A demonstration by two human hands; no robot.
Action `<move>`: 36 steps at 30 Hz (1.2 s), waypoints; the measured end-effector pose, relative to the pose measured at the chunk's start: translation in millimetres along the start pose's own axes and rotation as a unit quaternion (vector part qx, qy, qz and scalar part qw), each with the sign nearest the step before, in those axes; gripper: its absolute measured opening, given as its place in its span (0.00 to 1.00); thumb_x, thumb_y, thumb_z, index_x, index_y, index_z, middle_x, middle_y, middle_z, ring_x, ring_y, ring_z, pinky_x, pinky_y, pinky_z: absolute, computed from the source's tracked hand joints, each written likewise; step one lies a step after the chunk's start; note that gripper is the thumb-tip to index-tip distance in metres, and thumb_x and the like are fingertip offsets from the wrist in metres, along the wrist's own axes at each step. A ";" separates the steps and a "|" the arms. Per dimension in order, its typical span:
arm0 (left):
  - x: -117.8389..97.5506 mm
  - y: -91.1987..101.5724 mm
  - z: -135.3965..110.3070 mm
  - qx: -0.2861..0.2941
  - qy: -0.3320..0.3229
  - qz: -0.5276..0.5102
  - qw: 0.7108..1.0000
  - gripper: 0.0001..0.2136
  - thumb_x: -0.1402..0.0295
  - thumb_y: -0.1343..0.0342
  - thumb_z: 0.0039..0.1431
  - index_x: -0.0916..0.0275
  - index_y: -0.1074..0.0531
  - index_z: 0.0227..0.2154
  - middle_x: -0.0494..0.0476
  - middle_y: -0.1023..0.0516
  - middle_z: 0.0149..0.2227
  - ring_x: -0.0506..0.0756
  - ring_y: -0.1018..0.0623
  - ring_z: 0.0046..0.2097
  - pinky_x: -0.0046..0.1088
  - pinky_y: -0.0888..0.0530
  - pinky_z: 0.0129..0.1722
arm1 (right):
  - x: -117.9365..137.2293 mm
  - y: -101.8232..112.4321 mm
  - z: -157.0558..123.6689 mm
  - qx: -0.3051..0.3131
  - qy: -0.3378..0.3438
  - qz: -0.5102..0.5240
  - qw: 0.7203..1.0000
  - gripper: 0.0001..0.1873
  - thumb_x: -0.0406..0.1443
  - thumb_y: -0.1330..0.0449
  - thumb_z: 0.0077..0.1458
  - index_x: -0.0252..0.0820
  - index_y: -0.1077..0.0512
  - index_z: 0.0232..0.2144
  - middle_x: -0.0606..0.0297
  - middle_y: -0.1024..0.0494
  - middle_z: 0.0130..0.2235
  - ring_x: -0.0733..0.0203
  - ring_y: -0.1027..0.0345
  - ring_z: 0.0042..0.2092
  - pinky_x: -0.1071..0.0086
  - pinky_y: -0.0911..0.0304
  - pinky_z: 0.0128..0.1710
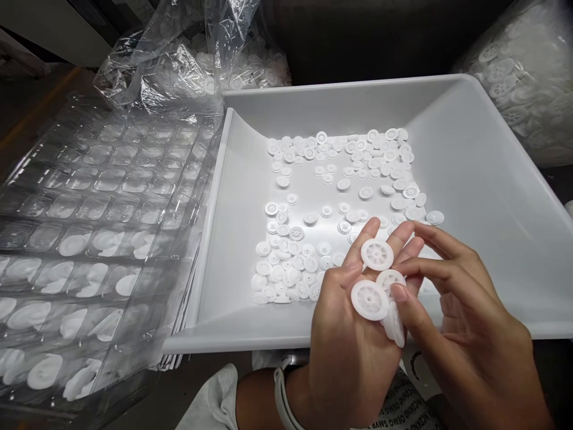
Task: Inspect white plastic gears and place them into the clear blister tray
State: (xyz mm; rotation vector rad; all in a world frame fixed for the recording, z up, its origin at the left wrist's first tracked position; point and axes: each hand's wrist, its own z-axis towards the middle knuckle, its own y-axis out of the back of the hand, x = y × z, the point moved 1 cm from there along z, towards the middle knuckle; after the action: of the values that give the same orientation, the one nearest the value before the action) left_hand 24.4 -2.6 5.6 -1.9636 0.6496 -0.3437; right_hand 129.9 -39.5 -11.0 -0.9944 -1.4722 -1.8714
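My left hand (347, 352) lies palm up over the front of the white tray (358, 340), cupping several white plastic spoked discs (369, 300). One spoked disc (376, 255) rests by its fingers, and others overlap on the palm, some tilted on edge. From the right, my right hand (474, 316) reaches over the palm. Its thumb presses on a disc (390, 278) there, with the fingers curled behind. Beneath and beyond both hands, many loose discs (293, 263) are scattered on the tray floor, and my hands hide part of them.
Clear plastic blister trays (102, 179) are stacked at the left; their nearer pockets contain white discs. Behind stands an open clear bag (192, 65) of discs, and another full bag (528, 89) is at the back right. The tray has high sloping walls.
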 end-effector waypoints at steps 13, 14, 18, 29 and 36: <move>0.4 0.8 -1.1 0.010 0.031 0.005 0.999 0.24 0.67 0.59 0.62 0.59 0.43 0.62 0.57 0.28 0.57 0.56 0.31 0.60 0.35 0.44 0.65 | 2.3 4.0 8.5 -0.044 -0.023 -0.012 0.999 0.07 0.44 0.43 0.57 0.49 0.31 0.33 0.69 0.32 0.56 0.57 0.41 0.60 0.60 0.42 0.58; 0.4 0.4 -1.5 0.010 0.029 0.006 1.000 0.24 0.67 0.59 0.62 0.59 0.43 0.62 0.58 0.28 0.57 0.56 0.31 0.60 0.36 0.45 0.65 | 2.6 4.4 9.1 -0.046 -0.025 -0.010 0.999 0.07 0.43 0.42 0.57 0.49 0.31 0.33 0.69 0.32 0.56 0.56 0.41 0.60 0.59 0.42 0.57; 0.5 -0.2 -2.3 0.012 0.026 0.016 0.999 0.24 0.68 0.57 0.61 0.60 0.42 0.61 0.58 0.27 0.56 0.57 0.32 0.61 0.37 0.44 0.65 | 2.4 5.6 8.2 -0.053 -0.039 0.012 0.998 0.07 0.42 0.40 0.56 0.46 0.30 0.33 0.66 0.32 0.56 0.53 0.41 0.60 0.55 0.42 0.58; -0.1 3.7 -1.9 0.017 0.011 0.037 0.999 0.24 0.70 0.54 0.61 0.57 0.41 0.61 0.57 0.28 0.57 0.57 0.30 0.59 0.34 0.37 0.61 | 6.6 -1.3 3.3 -0.059 0.033 0.146 0.987 0.15 0.31 0.36 0.47 0.47 0.37 0.36 0.58 0.37 0.58 0.48 0.48 0.64 0.49 0.43 0.60; 0.2 0.0 0.1 -0.027 0.002 0.050 0.998 0.25 0.72 0.54 0.59 0.57 0.40 0.60 0.57 0.26 0.55 0.59 0.31 0.59 0.37 0.40 0.63 | 3.3 10.0 -6.5 0.046 0.082 -0.018 0.995 0.12 0.40 0.37 0.52 0.50 0.33 0.40 0.62 0.46 0.64 0.47 0.53 0.66 0.52 0.38 0.55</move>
State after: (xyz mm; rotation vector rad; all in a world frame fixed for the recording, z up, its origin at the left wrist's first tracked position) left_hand 24.6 -2.6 5.6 -1.9747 0.7625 -0.2706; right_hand 134.6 -48.2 -3.5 -0.7589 -1.4721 -1.8451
